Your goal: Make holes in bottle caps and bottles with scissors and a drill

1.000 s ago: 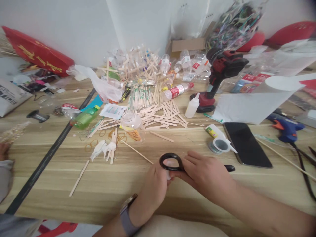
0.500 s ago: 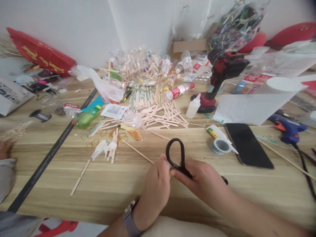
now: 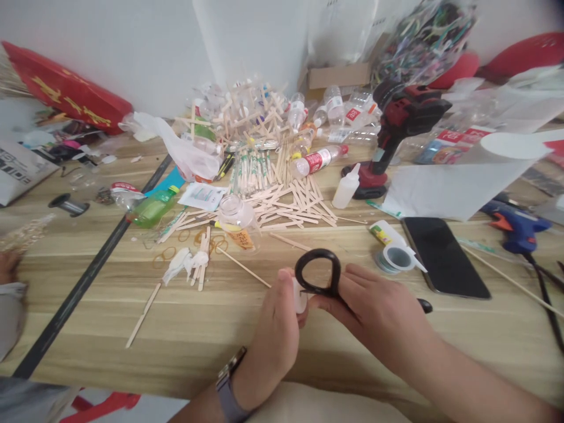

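My left hand (image 3: 278, 332), with a watch on its wrist, is closed around a small whitish, translucent piece (image 3: 299, 297); most of it is hidden by the fingers, so its kind is unclear. My right hand (image 3: 381, 308) grips black-handled scissors (image 3: 316, 255). One handle loop stands up between the hands, and another black part (image 3: 425, 305) shows beyond the right hand. The scissors' metal reaches toward the whitish piece; whether they touch I cannot tell. A thin wooden stick (image 3: 244, 267) lies on the table just beyond my left hand.
Ahead lie wooden craft sticks (image 3: 299, 205), a clear jar (image 3: 235, 214) and a glue bottle (image 3: 346, 188). A cordless drill (image 3: 403, 117) stands behind. On the right are a phone (image 3: 445, 258), a tape roll (image 3: 396, 258) and a glue gun (image 3: 517, 226). Another person's hand (image 3: 7, 267) is at far left.
The scissors have turned in my right hand, their loop now showing rounder and wider. My hands have moved slightly apart, exposing the whitish piece in my left hand.
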A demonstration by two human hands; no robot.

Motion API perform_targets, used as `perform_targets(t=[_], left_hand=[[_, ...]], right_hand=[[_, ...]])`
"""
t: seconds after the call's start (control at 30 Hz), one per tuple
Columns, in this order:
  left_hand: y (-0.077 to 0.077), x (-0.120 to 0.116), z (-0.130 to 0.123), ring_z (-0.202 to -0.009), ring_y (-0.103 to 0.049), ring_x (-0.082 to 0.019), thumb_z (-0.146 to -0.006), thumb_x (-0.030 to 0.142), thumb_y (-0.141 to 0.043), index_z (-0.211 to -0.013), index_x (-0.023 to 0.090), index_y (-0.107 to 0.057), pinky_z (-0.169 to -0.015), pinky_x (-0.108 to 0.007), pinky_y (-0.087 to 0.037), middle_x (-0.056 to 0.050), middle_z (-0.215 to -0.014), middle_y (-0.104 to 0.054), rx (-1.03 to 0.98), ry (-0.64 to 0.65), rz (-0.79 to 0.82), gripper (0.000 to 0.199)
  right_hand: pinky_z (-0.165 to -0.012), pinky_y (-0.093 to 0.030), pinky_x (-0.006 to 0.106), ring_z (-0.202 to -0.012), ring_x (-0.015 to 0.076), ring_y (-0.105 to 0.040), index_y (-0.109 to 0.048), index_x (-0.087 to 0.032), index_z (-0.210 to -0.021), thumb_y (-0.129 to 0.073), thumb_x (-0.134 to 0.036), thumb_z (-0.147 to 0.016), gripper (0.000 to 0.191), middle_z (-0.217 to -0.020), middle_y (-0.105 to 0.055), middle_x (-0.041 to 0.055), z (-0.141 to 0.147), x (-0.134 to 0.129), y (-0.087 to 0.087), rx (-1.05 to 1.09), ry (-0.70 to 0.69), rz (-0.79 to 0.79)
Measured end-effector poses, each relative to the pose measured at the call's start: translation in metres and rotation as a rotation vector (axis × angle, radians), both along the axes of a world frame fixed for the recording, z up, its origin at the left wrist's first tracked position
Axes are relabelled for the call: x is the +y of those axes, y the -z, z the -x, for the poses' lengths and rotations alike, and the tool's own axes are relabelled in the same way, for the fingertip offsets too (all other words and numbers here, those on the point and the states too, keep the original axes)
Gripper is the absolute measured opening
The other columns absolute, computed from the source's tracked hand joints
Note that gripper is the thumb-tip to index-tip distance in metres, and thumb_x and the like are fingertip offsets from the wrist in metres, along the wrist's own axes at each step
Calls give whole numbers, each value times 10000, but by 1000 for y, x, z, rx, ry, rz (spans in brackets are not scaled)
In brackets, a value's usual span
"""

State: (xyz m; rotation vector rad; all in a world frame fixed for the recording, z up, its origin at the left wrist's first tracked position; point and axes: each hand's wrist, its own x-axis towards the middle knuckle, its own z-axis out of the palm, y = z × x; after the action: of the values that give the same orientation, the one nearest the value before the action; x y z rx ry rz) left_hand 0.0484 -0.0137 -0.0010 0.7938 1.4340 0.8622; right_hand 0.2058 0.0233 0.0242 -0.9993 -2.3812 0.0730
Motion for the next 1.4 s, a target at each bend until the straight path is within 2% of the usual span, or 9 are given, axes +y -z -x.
perform_targets(t=[0.2,0.4,0.53,0.7,0.87,0.97,1.13,1.27,1.4], left_hand=[[-1,2,0,-581,-417,-158,-926,563,-294,-664,229,-451,-554,-298,-350,0,-601,-463,118,-2,-100,453],[-14,5,1,-613,-437,-174,-879,308,-378,-626,239,-408,-599,-307,-358,5,-595,-465,258,80,-172,264],[-14,2,1,-729,-527,-206,-871,229,-347,-714,238,-503,-728,-322,-428,-36,-724,-594,368,51,-250,221],[-8,-2,-2,-990,-581,-247,-919,250,-333,-938,217,-555,-925,-347,-412,-112,-983,-673,401,-30,-290,225],[-9,-3,-4,-802,-598,-206,-981,257,-249,-948,235,-492,-767,-309,-435,-50,-851,-644,470,-25,-474,247],[-6,-5,-3,-705,-587,-188,-991,248,-243,-963,237,-468,-680,-295,-438,-19,-773,-611,573,-72,-623,226],[9,-2,3,-607,-570,-188,-996,330,-276,-989,226,-497,-585,-305,-427,-17,-719,-612,710,-102,-825,244],[21,-2,8,-605,-570,-208,-957,510,-342,-972,212,-571,-591,-334,-436,-45,-698,-623,631,-137,-913,376],[17,-4,6,-660,-556,-202,-912,561,-433,-918,217,-588,-649,-335,-456,-52,-758,-608,419,-177,-756,378]], right_hand=[[-483,-295,295,-518,155,-559,-563,-188,-637,-261,-455,-1057,582,-533,-569,13,-2,6,-7,-129,-42,-143],[-477,-278,311,-522,170,-586,-565,-188,-629,-266,-466,-1052,588,-525,-565,13,0,9,-5,-189,-63,-182],[-469,-306,289,-474,156,-586,-603,-176,-666,-251,-538,-1036,626,-527,-594,19,2,7,0,-106,-64,31],[-381,-229,248,-360,105,-425,-500,-194,-561,-304,-614,-996,636,-438,-492,-15,6,0,8,94,17,348],[-372,-244,222,-397,107,-412,-371,-220,-572,-451,-595,-908,510,-449,-413,-36,13,-5,12,259,70,901],[-369,-246,208,-382,89,-377,-385,-221,-594,-491,-648,-856,512,-429,-402,-53,18,-5,10,340,60,1167],[-372,-220,197,-365,71,-349,-408,-212,-588,-541,-765,-765,596,-406,-421,-54,20,-3,3,387,65,1326],[-372,-192,196,-344,62,-340,-396,-212,-588,-529,-782,-768,612,-393,-384,-68,18,-4,5,383,-10,1433],[-378,-214,204,-353,70,-357,-403,-213,-591,-486,-802,-786,626,-410,-400,-59,16,-2,6,385,-34,1419]])
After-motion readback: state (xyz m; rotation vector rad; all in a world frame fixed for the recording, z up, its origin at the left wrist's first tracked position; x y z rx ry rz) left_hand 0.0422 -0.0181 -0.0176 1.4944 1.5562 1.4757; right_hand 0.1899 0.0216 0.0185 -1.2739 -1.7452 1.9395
